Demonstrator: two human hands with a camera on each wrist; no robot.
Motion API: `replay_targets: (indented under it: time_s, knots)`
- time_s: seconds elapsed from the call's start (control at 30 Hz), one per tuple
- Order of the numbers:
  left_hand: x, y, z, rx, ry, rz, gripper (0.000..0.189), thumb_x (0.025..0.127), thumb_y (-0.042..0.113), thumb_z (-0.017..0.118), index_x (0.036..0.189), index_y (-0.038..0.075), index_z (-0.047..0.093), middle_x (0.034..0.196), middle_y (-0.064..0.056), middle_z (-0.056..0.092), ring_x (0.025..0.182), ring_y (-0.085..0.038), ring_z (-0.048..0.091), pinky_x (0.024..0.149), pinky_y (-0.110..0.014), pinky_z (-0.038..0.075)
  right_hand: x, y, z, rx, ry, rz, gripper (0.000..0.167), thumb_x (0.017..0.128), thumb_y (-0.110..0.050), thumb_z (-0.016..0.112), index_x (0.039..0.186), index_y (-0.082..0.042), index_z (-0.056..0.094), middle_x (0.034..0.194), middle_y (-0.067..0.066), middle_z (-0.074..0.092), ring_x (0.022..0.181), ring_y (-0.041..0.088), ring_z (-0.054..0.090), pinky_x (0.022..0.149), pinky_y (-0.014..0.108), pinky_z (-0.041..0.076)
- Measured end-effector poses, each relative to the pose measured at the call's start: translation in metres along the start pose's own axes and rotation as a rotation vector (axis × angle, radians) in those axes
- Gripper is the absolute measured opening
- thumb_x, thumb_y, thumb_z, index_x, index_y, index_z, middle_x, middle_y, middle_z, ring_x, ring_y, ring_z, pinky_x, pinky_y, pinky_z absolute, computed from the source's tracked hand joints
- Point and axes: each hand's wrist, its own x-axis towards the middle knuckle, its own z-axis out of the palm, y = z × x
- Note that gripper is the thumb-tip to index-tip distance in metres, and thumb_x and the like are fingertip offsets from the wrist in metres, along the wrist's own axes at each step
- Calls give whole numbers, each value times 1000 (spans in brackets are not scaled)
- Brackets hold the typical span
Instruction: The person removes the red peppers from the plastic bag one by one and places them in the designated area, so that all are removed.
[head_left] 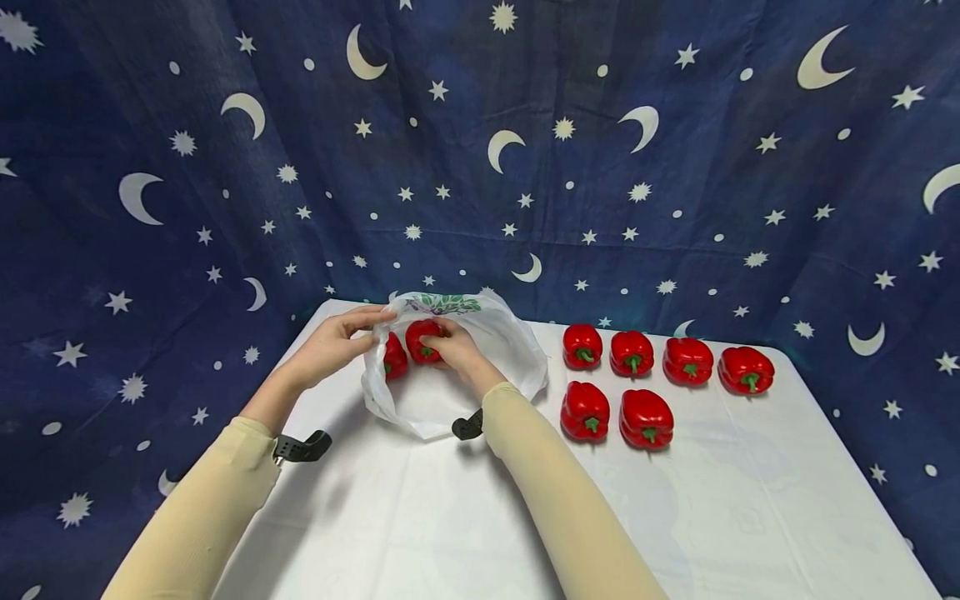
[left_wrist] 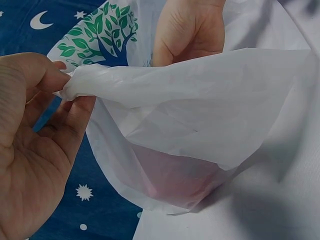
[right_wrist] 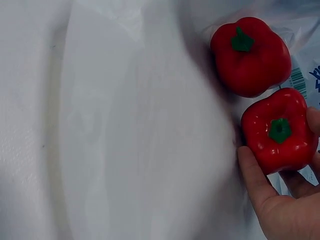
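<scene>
A white plastic bag [head_left: 517, 354] with a green tree print stands with its mouth wide at the back left of the table. My left hand [head_left: 330, 346] pinches the bag's rim between thumb and fingers, clearly seen in the left wrist view. Inside the bag, my right hand [head_left: 459, 346] holds a red bell pepper [right_wrist: 280, 131] with fingers and thumb around its sides. Beside that one, toward the bag's left wall, lies a second red bell pepper [right_wrist: 250, 57]. Through the bag's wall in the left wrist view a reddish shape [left_wrist: 175, 177] shows faintly.
To the right of the bag, several red bell peppers sit in two rows, a back row with a far-right pepper [head_left: 746, 370] and a front row of two, one nearest the bag [head_left: 585, 412]. A dark blue curtain [head_left: 480, 150] hangs behind the white table [head_left: 750, 500].
</scene>
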Motion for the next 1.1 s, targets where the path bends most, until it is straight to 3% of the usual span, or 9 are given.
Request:
replay_targets:
  time_s: [0.2,0.3,0.9,1.1]
  knots:
    - [-1,0,0,5,7,-2,44,102,9,59,145,12,60,158,-8,43,148,-28,33,113,-48,37,-5,-1,-4,28,-11,-10,63,96,-10,70,154,-11,46,151,14,48,125,37,58,89,51,57]
    - [1,-1,0,7,11,-3,43,102,10,60,145,12,60,158,-9,43,148,-29,32,115,-53,34,-7,-2,-7,26,-16,-7,63,95,-11,71,154,-11,47,153,15,46,125,37,57,90,51,57]
    - [5,1,3,5,-6,11,44,101,8,58,145,12,60,156,-10,45,146,-30,37,113,-51,38,-29,2,-32,-40,-84,10,61,94,-12,72,150,-8,51,146,17,52,120,33,58,86,45,59]
    - [4,1,1,-14,1,26,43,101,6,59,143,9,61,155,-11,45,146,-29,36,114,-53,35,-44,-1,-41,-46,-124,43,60,94,-11,72,150,-9,51,145,17,51,121,34,57,87,50,58]
